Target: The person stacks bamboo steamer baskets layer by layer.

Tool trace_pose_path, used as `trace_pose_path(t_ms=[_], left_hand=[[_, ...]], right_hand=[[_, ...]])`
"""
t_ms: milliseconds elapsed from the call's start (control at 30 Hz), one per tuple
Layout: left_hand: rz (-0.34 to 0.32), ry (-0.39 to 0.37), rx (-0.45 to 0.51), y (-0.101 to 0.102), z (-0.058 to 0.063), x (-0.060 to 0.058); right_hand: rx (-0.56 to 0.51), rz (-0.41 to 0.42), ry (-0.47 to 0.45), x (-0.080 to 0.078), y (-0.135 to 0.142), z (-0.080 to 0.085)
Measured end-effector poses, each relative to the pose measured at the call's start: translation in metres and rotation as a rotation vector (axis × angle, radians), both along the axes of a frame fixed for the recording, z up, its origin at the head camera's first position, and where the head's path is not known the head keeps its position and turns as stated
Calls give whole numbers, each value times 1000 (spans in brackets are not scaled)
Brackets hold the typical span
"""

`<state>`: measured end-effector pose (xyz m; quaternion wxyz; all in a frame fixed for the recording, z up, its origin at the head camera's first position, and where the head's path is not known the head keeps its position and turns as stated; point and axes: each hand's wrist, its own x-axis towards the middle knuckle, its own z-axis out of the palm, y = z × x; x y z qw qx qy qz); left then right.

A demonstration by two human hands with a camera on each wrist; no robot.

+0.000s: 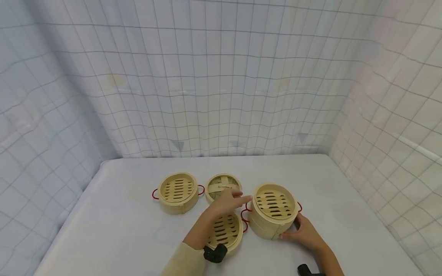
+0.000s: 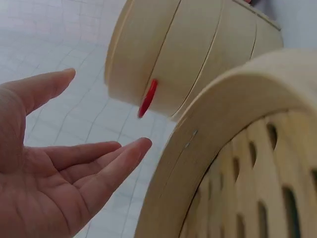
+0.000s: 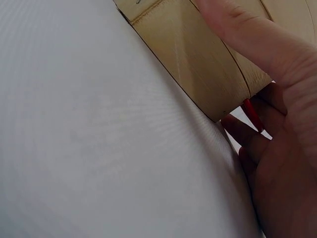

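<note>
Pale wood on the white tabletop (image 1: 131, 226) to begin: from the head view, the steamer stack (image 1: 274, 220) stands upright right of centre, slotted base at the top, and the right hand (image 1: 304, 232) is on it! Thumb at the front, fingers round the right side, low down, a proper grip. Over to the left hand (image 1: 226, 203), up above the rear of the near basket (image 1: 224, 232), fingers stretched toward the stack's left side, nothing held. Behind that hand sits the lidded steamer (image 1: 215, 184), woven top partly covered; farther left, the single basket (image 1: 177, 191), well apart from the stack.

Left wrist view, and look at that gap! Thumb and fingers are spread wide, palm bare, tips clear of the tiers. Just beyond them is a red handle (image 2: 147, 98), with a slotted basket looming close at the right.

Right wrist view: thumb pressed across the stack's wall, the other fingers curled round its end, beside a red loop (image 3: 252, 115). Clamped on at the bottom, close to the white surface.
</note>
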<state>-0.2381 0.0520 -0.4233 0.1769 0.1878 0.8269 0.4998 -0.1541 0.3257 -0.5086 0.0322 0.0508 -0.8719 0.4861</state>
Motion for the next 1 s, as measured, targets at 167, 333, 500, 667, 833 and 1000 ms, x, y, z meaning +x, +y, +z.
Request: trace_pose_path(t_ms=[167, 333, 500, 667, 833, 1000], left_hand=[[51, 21, 112, -50, 14, -8], [203, 40, 101, -112, 29, -18], [355, 96, 47, -182, -2, -49], [487, 88, -12, -243, -77, -98], [504, -42, -108, -254, -73, -88], [441, -78, -157, -230, -22, -53]], right_hand=[[8, 9, 16, 1, -1, 1], [8, 7, 29, -3, 5, -11], [10, -14, -8, -4, 5, -12], [15, -11, -20, -3, 7, -10], [19, 9, 5, -5, 8, -14], [-23, 27, 25, -5, 7, -15]])
